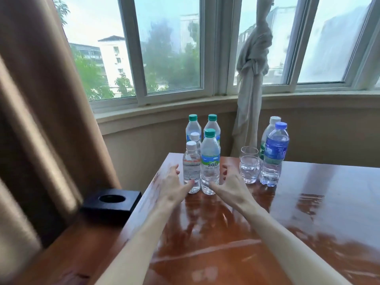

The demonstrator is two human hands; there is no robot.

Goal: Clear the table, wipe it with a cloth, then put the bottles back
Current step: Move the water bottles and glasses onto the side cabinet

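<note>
Several clear water bottles stand in a cluster at the far left corner of the glossy wooden table. At the front are a white-capped bottle and a green-capped bottle. My left hand is spread open just left of the white-capped bottle, thumb near its base. My right hand is spread open just right of the green-capped bottle, thumb near its base. Neither hand grips anything. To the right stand a blue-labelled bottle and two stacked glasses.
A black square holder sits on a lower wooden ledge left of the table. A brown curtain hangs at the left. A knotted white curtain hangs behind the table by the window sill.
</note>
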